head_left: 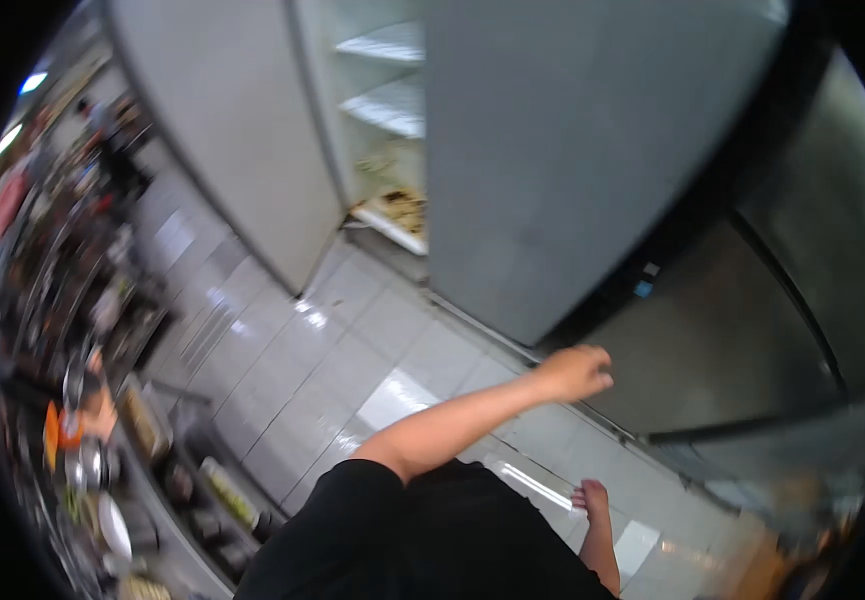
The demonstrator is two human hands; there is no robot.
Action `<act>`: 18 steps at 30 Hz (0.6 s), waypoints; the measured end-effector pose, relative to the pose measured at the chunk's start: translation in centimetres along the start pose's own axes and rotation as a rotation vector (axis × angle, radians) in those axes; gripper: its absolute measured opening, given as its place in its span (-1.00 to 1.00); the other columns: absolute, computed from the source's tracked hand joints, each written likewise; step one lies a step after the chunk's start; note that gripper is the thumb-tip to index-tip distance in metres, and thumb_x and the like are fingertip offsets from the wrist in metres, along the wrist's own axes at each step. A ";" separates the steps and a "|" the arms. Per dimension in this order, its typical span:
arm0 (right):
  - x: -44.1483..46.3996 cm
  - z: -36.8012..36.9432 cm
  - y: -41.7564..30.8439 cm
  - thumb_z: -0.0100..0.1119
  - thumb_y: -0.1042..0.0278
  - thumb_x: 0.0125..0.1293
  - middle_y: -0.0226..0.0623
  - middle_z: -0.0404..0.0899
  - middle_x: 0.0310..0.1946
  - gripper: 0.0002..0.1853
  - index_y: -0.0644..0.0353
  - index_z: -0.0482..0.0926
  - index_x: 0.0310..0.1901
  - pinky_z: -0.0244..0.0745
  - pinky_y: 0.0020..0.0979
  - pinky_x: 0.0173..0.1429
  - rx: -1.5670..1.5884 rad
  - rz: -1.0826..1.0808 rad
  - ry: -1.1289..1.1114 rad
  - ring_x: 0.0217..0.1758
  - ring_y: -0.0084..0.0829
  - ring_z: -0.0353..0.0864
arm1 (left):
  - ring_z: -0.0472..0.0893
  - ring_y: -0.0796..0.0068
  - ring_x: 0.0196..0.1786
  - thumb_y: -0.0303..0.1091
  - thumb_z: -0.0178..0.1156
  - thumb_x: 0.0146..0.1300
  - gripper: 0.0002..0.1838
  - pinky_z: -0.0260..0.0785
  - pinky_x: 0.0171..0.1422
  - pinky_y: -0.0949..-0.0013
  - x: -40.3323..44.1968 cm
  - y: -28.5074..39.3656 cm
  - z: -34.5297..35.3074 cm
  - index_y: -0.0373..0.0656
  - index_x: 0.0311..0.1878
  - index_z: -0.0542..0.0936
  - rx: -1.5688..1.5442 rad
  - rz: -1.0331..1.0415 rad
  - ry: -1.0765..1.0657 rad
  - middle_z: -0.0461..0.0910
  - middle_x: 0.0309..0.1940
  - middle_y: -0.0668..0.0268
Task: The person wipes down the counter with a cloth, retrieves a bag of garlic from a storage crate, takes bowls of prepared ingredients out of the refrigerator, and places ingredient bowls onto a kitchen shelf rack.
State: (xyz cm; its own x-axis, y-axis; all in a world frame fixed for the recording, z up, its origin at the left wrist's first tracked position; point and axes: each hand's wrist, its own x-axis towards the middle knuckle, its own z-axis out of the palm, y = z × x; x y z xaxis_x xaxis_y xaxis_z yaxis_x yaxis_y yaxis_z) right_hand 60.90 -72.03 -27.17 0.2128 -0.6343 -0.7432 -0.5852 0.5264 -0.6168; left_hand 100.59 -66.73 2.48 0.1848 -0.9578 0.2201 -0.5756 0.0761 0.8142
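My left hand point(578, 373) reaches across in front of my body, with its fingers loosely bent and a gap beside the thumb. Nothing shows in it. It is nearest the lower edge of a large grey door point(573, 170) and a stainless steel cabinet front point(703, 330); contact cannot be made out. My right hand point(593, 497) hangs low at my side above the tiled floor, fingers somewhat spread and holding nothing visible. Left of the grey door, a tall cabinet stands open, showing white shelves point(388, 105) and yellowish food point(403, 212) at the bottom.
Another light grey door point(223, 120) swings out at the upper left. Along the left runs a steel counter point(168, 530) with a white bowl point(115, 527), trays of food point(228, 492) and another person's hand point(101, 412). Glossy tiles point(298, 370) cover the floor. People blur in the far left.
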 end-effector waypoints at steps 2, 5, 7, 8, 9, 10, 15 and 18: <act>-0.2 -0.8 -1.8 0.07 0.18 0.41 -0.10 0.64 -0.20 -0.69 0.16 0.46 0.07 0.67 -0.25 -0.39 0.047 -0.070 -0.005 -0.31 -0.26 0.71 | 0.62 0.12 -0.01 -0.05 0.24 0.26 -0.47 0.48 0.05 0.14 5.0 0.7 0.9 -0.25 0.15 0.50 -0.044 -0.017 0.058 0.60 -0.04 0.05; -0.1 -0.7 -1.3 0.09 0.16 0.42 -0.11 0.65 -0.19 -0.67 0.16 0.47 0.09 0.67 -0.24 -0.34 0.146 -0.059 0.064 -0.31 -0.26 0.72 | 0.60 0.08 0.00 -0.03 0.22 0.29 -0.31 0.46 0.13 0.17 12.8 1.0 3.1 -0.36 0.31 0.34 -0.005 -0.011 0.132 0.50 0.13 -0.08; -0.3 -0.6 0.8 0.14 0.13 0.39 -0.11 0.65 -0.17 -0.65 0.15 0.47 0.09 0.66 -0.22 -0.32 0.241 -0.021 0.060 -0.28 -0.24 0.73 | 0.47 -0.08 0.24 0.05 0.20 0.31 -0.23 0.33 0.31 0.12 17.4 2.2 3.7 -0.37 0.36 0.26 0.010 0.032 0.374 0.40 0.25 -0.14; -0.7 -0.6 2.1 0.14 0.13 0.39 -0.11 0.65 -0.17 -0.65 0.15 0.47 0.09 0.66 -0.22 -0.32 0.275 -0.016 0.087 -0.28 -0.24 0.73 | 0.42 -0.11 0.29 0.11 0.16 0.31 -0.21 0.28 0.37 0.14 19.7 2.0 3.9 -0.38 0.35 0.28 0.075 0.034 0.457 0.38 0.26 -0.15; -1.7 -0.5 3.6 0.16 0.13 0.38 -0.11 0.65 -0.17 -0.63 0.15 0.48 0.09 0.67 -0.21 -0.31 0.317 0.029 0.073 -0.26 -0.22 0.73 | 0.44 -0.08 0.27 0.11 0.17 0.31 -0.25 0.30 0.35 0.14 20.9 2.4 3.6 -0.35 0.32 0.32 0.072 0.027 0.388 0.41 0.24 -0.10; -2.5 -0.4 4.7 0.17 0.13 0.36 -0.11 0.65 -0.16 -0.62 0.15 0.48 0.10 0.67 -0.20 -0.30 0.357 0.067 0.059 -0.25 -0.21 0.73 | 0.46 -0.05 0.25 0.11 0.17 0.31 -0.28 0.32 0.32 0.14 22.0 2.9 3.2 -0.33 0.29 0.37 0.070 0.022 0.323 0.44 0.22 -0.06; -5.0 0.3 7.4 0.21 0.11 0.34 -0.11 0.65 -0.16 -0.58 0.17 0.47 0.11 0.68 -0.20 -0.28 0.425 0.242 0.135 -0.24 -0.20 0.73 | 0.53 -0.01 0.13 0.09 0.19 0.30 -0.40 0.38 0.19 0.13 22.8 0.9 4.1 -0.29 0.12 0.48 0.029 0.068 0.325 0.54 0.07 0.02; -3.3 0.8 5.3 0.16 0.16 0.35 -0.14 0.65 -0.18 -0.60 0.20 0.47 0.12 0.65 -0.25 -0.31 0.363 0.202 0.095 -0.27 -0.25 0.72 | 0.56 0.01 0.05 0.09 0.21 0.29 -0.45 0.40 0.11 0.13 21.6 1.7 3.5 -0.28 0.02 0.51 0.002 0.059 0.259 0.55 -0.01 0.05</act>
State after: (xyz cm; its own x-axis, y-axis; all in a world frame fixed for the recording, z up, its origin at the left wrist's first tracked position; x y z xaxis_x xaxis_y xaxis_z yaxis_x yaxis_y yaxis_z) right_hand 57.69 -66.73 -28.22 0.0390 -0.5387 -0.8416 -0.2902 0.7998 -0.5254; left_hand 100.87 -88.30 6.75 0.3484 -0.8490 0.3973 -0.5932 0.1285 0.7947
